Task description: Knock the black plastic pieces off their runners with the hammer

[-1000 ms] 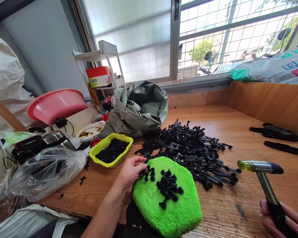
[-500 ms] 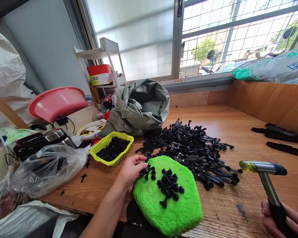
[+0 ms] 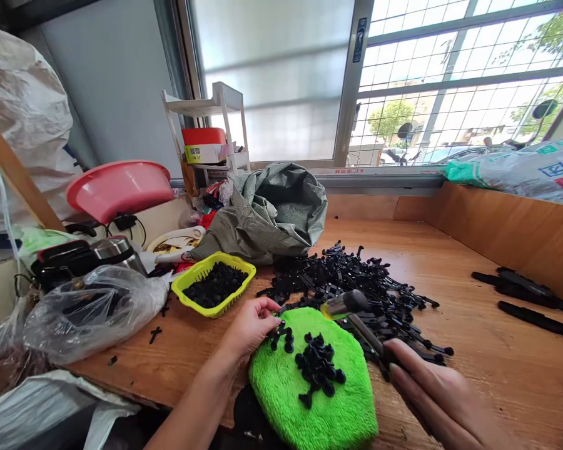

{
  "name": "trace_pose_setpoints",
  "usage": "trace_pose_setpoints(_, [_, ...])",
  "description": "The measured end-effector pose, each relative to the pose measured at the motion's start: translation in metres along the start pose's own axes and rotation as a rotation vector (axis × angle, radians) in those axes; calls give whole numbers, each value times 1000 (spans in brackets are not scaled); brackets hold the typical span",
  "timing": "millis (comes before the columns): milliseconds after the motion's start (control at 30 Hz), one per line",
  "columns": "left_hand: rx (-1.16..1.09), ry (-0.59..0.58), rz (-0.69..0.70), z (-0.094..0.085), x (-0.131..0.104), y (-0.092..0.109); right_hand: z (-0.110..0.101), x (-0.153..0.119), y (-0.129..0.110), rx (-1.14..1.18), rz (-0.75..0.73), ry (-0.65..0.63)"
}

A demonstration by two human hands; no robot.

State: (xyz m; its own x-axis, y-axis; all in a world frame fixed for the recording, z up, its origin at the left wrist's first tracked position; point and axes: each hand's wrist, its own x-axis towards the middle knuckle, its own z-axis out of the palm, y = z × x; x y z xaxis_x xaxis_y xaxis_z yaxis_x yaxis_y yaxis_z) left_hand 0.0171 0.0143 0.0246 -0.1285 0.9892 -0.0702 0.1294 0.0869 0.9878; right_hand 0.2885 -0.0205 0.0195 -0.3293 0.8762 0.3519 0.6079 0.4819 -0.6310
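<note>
My left hand (image 3: 254, 324) is pinched at the upper left edge of a fuzzy green pad (image 3: 328, 415), closed on a small black plastic part (image 3: 281, 334) with round ends. My right hand (image 3: 431, 387) grips the dark handle of a small mallet (image 3: 344, 304). Its head, yellow at one end and black at the other, hovers over the pad's far edge, right of my left fingers. On the pad lies a little heap of black round-ended pieces (image 3: 319, 365). Behind it spreads a large pile of black jointed parts (image 3: 356, 275).
A yellow basket (image 3: 181, 284) of small black pieces stands left of the pile. Behind are a grey-green sack (image 3: 281, 206) and a white shelf (image 3: 225, 94). Clear plastic bags (image 3: 107, 300) and a pink basin (image 3: 122, 187) crowd the left. Black strips (image 3: 537, 317) lie at right.
My right hand has swung the mallet from the far right to over the pad's far edge. My left hand keeps nearly the same place and grip. The view has tilted up slightly.
</note>
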Motion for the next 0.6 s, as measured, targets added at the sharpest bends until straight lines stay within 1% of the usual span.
trace_pose_setpoints(67, [26,-8,23,0,0,1,9,20,-22,-127,-169,-139])
trace_pose_setpoints(100, [45,-12,32,0,0,1,13,27,-27,-167,-206,-184])
trace_pose_setpoints(167, [101,-20,42,1,1,2,20,34,-32,-213,-230,-233])
trace_pose_setpoints(300, [184,-38,56,2,4,2,24,36,-31,-222,-222,-221])
trace_pose_setpoints(467, [194,-70,37,1,7,4,26,36,-27,-288,-198,-261])
trace_pose_setpoints(600, [188,-78,20,2,5,7,26,37,-29,-276,-193,-233])
